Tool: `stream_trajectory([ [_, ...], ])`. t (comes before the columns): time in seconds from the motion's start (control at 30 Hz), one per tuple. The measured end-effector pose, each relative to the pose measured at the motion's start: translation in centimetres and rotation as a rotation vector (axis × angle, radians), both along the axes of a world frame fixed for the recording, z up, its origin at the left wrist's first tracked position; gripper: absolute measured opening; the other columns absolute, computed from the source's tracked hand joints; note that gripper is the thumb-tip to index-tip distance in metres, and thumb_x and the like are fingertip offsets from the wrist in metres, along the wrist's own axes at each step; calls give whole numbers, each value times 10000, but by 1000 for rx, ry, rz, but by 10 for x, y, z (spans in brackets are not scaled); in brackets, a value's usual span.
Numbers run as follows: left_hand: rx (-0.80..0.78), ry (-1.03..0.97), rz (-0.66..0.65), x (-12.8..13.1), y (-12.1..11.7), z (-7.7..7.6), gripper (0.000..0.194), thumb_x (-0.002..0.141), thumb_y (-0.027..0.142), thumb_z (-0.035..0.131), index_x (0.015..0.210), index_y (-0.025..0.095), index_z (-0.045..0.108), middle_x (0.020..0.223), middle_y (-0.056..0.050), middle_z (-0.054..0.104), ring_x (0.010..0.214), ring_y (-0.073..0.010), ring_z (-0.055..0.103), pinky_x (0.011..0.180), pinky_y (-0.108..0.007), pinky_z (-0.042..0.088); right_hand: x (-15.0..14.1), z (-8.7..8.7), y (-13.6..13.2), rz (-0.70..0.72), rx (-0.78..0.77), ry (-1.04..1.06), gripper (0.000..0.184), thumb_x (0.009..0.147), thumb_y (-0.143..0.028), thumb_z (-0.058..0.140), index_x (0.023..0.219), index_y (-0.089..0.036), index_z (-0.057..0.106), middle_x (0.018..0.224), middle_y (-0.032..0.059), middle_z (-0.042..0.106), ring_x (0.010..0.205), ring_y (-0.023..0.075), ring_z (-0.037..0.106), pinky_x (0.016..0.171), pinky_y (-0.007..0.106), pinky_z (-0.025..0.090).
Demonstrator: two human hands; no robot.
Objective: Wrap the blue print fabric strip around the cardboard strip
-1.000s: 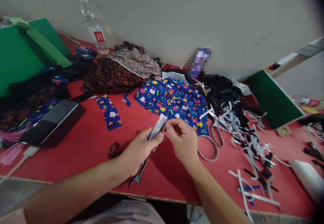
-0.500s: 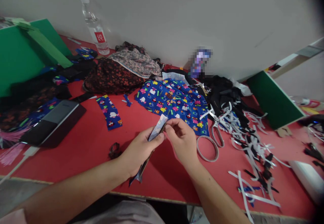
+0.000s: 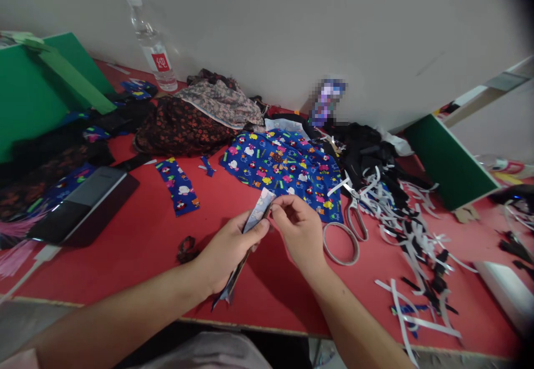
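left hand (image 3: 227, 246) gripping a skinny pale-printed cloth strip (image 3: 257, 212), right hand (image 3: 301, 231) pinched closed at its edge, blue cartoon-print fabric (image 3: 281, 164) at 1 o'clock

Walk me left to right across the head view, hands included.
Black-and-grey rectangular device, blue cartoon-print fabric strip, left hand, right hand, grey-handled metal scissors, right-side green rectangular board.

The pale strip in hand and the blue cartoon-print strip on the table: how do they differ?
The pale strip is grey-blue with whitish patches; the cartoon-print strip is deep blue with bright figures. The pale strip is gripped in the left hand; the cartoon-print strip lies flat on the red table. Both are patterned.
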State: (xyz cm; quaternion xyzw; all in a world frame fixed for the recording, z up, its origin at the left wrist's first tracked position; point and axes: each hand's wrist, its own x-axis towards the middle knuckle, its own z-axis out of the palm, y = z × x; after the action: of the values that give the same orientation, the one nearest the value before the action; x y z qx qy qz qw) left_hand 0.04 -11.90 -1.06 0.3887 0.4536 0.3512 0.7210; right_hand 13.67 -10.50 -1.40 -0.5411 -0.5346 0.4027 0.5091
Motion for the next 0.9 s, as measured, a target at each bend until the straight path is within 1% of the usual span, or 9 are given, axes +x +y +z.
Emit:
stream_trajectory([
  [0.2, -22, -28, 39, 0, 2, -1, 268, 790, 428, 612, 878, 176, 600, 659, 39, 438, 610, -90, 370, 579, -211, 312, -1, 3, 0, 25, 8, 22, 64, 811, -239, 557, 822, -205, 610, 731, -15, 637, 611, 110, 593, 583, 228, 500],
  [0.4, -12, -16, 59, 0, 2, 0, 317, 773, 446, 627, 945, 181, 627, 634, 43, 444, 593, -97, 372, 553, -220, 294, -1, 1, -1, 49, 19, 83, 61, 815, -222, 549, 838, -211, 605, 764, -15, 629, 676, 111, 601, 623, 227, 505],
  [0.47, -15, -20, 70, 0, 2, 1, 290, 766, 434, 637, 906, 180, 633, 627, 43, 454, 592, -98, 383, 556, -221, 299, 0, -1, -1, 51, 18, 70, 71, 812, -214, 551, 855, -210, 607, 783, -11, 632, 692, 114, 602, 630, 229, 504],
  [0.57, -3, -25, 91, 0, 2, 3, 230, 760, 404, 652, 764, 177, 615, 604, 45, 458, 590, -95, 392, 565, -220, 308, 1, -3, -1, 43, 27, 21, 87, 804, -219, 566, 877, -206, 612, 821, 4, 637, 740, 128, 609, 669, 248, 505],
  [0.67, 23, -7, 96, 0, 2, 5, 237, 773, 385, 645, 682, 175, 585, 578, 47, 446, 588, -94, 392, 581, -216, 322, 1, -4, -1, 26, 40, -18, 85, 798, -222, 571, 869, -202, 612, 828, 11, 641, 753, 135, 611, 699, 262, 505],
  [0.9, 36, 22, 79, 0, 2, 7, 207, 777, 389, 638, 777, 182, 642, 565, 49, 453, 576, -103, 388, 651, -228, 363, 0, -1, -1, 5, 22, -52, 85, 780, -186, 554, 840, -199, 613, 781, -1, 647, 688, 121, 608, 661, 246, 507],
])
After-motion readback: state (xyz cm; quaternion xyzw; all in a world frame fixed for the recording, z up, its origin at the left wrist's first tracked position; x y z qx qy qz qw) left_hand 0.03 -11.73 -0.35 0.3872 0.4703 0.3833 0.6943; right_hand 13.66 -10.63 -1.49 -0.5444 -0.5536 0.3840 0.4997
